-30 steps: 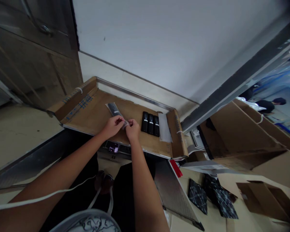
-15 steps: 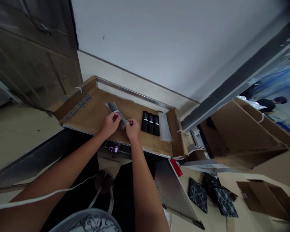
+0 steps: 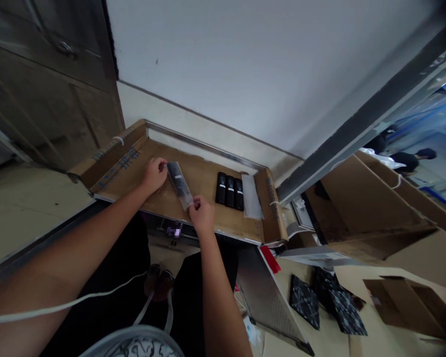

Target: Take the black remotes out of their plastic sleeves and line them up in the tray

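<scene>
A clear plastic sleeve (image 3: 186, 196) with a dark oblong item (image 3: 176, 173) inside it lies slanted over the cardboard-lined work surface. My right hand (image 3: 201, 215) pinches the sleeve's near end between thumb and fingers. At the far end, my left hand (image 3: 155, 174) has its fingers closed at the sleeve's upper left corner. To the right of my hands, three black oblong items (image 3: 230, 191) with white bands stand side by side in a row. A stack of flat clear sleeves (image 3: 251, 196) lies beside them.
The cardboard tray (image 3: 134, 171) has raised side flaps. A white wall (image 3: 208, 64) rises behind it. Large cardboard boxes (image 3: 375, 198) stand at the right, and dark patterned bags (image 3: 305, 300) lie below. A white cord (image 3: 92, 295) crosses my left forearm.
My left hand has moved left and up to the sleeve's far end. My right hand is slightly lower. The sleeve now lies straighter, with the dark item showing more fully.
</scene>
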`<state>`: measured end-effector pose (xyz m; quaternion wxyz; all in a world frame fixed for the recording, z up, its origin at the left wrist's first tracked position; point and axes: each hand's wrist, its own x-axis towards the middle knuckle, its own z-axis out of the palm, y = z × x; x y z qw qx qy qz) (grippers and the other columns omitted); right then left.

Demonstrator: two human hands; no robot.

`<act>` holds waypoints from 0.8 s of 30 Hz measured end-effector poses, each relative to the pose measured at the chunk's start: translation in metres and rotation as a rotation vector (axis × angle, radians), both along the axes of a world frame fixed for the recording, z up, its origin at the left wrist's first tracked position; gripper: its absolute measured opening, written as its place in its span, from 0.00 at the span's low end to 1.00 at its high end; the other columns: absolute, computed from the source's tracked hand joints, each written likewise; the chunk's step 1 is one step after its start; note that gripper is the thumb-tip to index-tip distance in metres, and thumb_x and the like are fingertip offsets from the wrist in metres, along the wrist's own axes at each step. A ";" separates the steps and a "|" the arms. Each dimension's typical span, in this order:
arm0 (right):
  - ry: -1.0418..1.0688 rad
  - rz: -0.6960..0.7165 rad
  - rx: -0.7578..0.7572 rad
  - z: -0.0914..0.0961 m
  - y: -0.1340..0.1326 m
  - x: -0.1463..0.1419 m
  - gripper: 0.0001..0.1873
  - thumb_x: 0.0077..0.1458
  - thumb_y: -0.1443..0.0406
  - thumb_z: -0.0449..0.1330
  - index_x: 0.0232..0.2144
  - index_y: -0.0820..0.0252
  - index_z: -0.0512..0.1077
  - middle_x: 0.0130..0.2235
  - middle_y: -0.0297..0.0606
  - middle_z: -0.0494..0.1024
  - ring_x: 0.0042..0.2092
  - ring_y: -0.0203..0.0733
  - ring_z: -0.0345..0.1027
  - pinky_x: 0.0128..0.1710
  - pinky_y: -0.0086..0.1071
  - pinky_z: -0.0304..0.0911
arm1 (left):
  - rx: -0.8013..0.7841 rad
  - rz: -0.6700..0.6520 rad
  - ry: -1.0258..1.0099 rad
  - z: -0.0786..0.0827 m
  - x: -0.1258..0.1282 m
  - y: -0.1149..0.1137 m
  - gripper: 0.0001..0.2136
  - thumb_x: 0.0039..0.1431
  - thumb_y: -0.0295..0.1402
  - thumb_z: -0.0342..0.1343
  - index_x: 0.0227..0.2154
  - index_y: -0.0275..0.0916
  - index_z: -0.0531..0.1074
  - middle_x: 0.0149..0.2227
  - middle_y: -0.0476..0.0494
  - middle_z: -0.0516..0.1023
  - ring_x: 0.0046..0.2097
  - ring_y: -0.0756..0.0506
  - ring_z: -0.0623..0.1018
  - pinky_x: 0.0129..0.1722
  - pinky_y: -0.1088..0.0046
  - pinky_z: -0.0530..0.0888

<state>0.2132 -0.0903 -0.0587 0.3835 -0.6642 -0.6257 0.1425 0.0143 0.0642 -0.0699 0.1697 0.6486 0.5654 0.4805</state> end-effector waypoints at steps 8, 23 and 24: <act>0.080 0.080 0.045 -0.001 -0.028 0.011 0.13 0.47 0.68 0.56 0.37 0.57 0.75 0.28 0.30 0.69 0.31 0.37 0.63 0.34 0.29 0.58 | -0.024 -0.066 0.257 -0.005 0.003 0.004 0.09 0.55 0.24 0.49 0.32 0.38 0.75 0.42 0.36 0.77 0.48 0.38 0.74 0.54 0.58 0.69; 0.442 0.057 -0.040 -0.001 0.007 0.039 0.13 0.44 0.62 0.54 0.33 0.58 0.74 0.24 0.26 0.66 0.27 0.36 0.60 0.29 0.29 0.57 | 0.033 -0.036 0.247 0.013 0.013 -0.015 0.11 0.54 0.29 0.53 0.41 0.38 0.73 0.47 0.35 0.73 0.53 0.36 0.72 0.58 0.55 0.68; 0.430 0.053 -0.040 -0.001 0.007 0.039 0.13 0.45 0.62 0.54 0.33 0.58 0.74 0.24 0.26 0.66 0.27 0.36 0.61 0.30 0.29 0.58 | 0.053 -0.065 0.241 0.017 0.019 -0.020 0.12 0.56 0.30 0.54 0.43 0.38 0.73 0.49 0.34 0.73 0.54 0.36 0.71 0.59 0.55 0.68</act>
